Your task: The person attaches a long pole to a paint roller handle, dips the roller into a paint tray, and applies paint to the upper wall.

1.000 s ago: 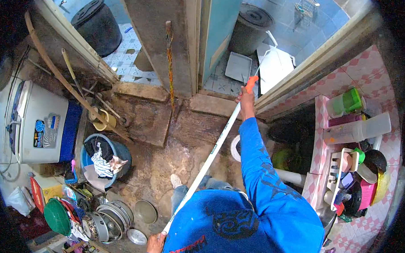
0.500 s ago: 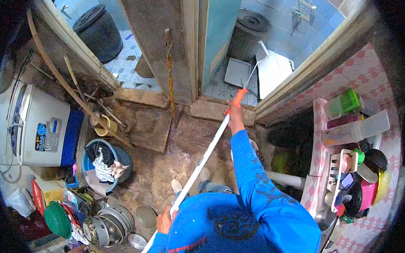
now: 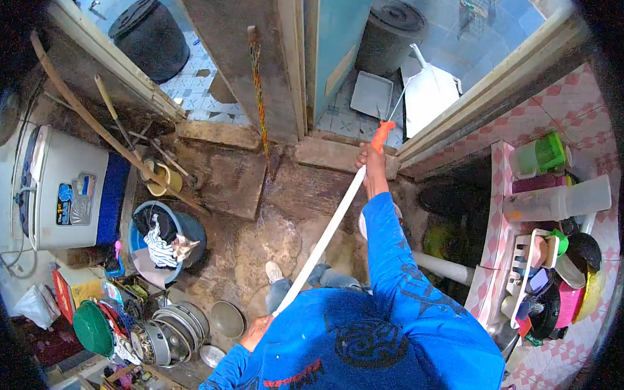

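Both my hands are closed around a long white pole (image 3: 324,240), which slants up and away to the right. My right hand (image 3: 372,159) grips its upper part, just below the orange handle (image 3: 382,134) of a paint roller. From that handle a thin metal rod leads to the pale roller head (image 3: 418,56), which overlaps a white panel (image 3: 431,96) inside the right doorway. My left hand (image 3: 255,332) wraps the pole low down beside my blue shirt; the pole's lower end is hidden. On the tiled floor near the rod lies a white tray (image 3: 372,94).
Black lidded barrels (image 3: 392,33) stand behind the doorways. A raised sill (image 3: 337,156) crosses the right one. To the left are a blue bucket (image 3: 187,225) with cloths, a white cooler (image 3: 68,186) and stacked pots (image 3: 176,331). A dish rack (image 3: 522,271) sits on the right-hand counter.
The view has tilted down slightly, so the surroundings sit higher in it. My right hand and the roller have shifted a little right. The pole below my left hand no longer shows.
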Demonstrator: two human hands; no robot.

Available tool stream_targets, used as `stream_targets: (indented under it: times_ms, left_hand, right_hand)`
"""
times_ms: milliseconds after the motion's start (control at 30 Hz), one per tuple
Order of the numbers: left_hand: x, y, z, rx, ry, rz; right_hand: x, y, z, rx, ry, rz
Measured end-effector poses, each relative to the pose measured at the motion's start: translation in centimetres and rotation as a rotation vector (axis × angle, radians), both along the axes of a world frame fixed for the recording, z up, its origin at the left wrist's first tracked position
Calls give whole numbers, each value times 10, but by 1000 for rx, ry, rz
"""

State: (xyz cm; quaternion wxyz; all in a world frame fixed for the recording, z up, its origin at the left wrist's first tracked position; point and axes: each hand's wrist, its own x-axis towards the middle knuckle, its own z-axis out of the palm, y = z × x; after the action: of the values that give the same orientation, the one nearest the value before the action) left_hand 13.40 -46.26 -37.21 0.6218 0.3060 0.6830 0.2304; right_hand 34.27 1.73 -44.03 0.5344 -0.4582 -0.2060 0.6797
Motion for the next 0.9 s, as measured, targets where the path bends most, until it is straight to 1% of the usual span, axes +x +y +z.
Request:
stream_targets:
  times_ms: [67, 100, 167, 200, 233, 267, 333, 367, 400, 467, 500, 600, 633, 667, 733, 767, 833, 900]
  left_hand:
    - [-7, 7, 4, -242, -287, -36]
    - [-12, 3, -1, -246, -285, -35]
    - [-22, -13, -22, -443, -277, 139]
    - [-24, -16, -28, -540, -273, 221]
    - [-24, 10, 5, -615, -253, 174]
    - [-22, 21, 10, -615, -252, 164]
    - [-14, 36, 19, -109, -131, -102]
    - [-7, 49, 22, 14, 110, -215]
    - [1, 62, 27, 13, 111, -208]
    - [11, 82, 34, 161, 440, -153]
    - [10, 87, 33, 107, 505, -150]
    - [3, 89, 32, 103, 583, -164]
    - [-2, 91, 32, 109, 590, -176]
    - [-3, 95, 30, 115, 587, -182]
    - [-7, 108, 36, 46, 573, -167]
    - [-12, 113, 33, 61, 572, -171]
    - [-20, 124, 26, 172, 671, -215]
    - [-31, 139, 28, 165, 633, -226]
  right_hand:
    - [3, 0, -5, -33, 51, 10]
    - [3, -2, -8, -37, 52, 10]
    - [0, -9, -14, -85, -43, 26]
    - [-1, -13, -20, -86, -43, 19]
    - [-4, -14, -30, -104, -120, -14]
    - [-5, -17, -39, -125, -196, -48]
    - [-2, -23, -52, -116, -185, -32]
    - [-3, -28, -56, -137, -115, -51]
    - [-6, -28, -57, -153, -41, -69]
    - [-14, -24, -58, -157, -3, -37]
    - [-16, -24, -57, -165, 33, -16]
    - [-11, 0, -48, -225, 80, 23]
    - [-12, 9, -46, -189, 185, -17]
    - [-13, 19, -43, -185, 182, -24]
    - [-14, 33, -24, -192, 240, -28]
    - [-17, 38, -13, -179, 239, -36]
    - [-25, 47, 2, -138, 146, -66]
    - [-29, 61, 11, -117, 133, -85]
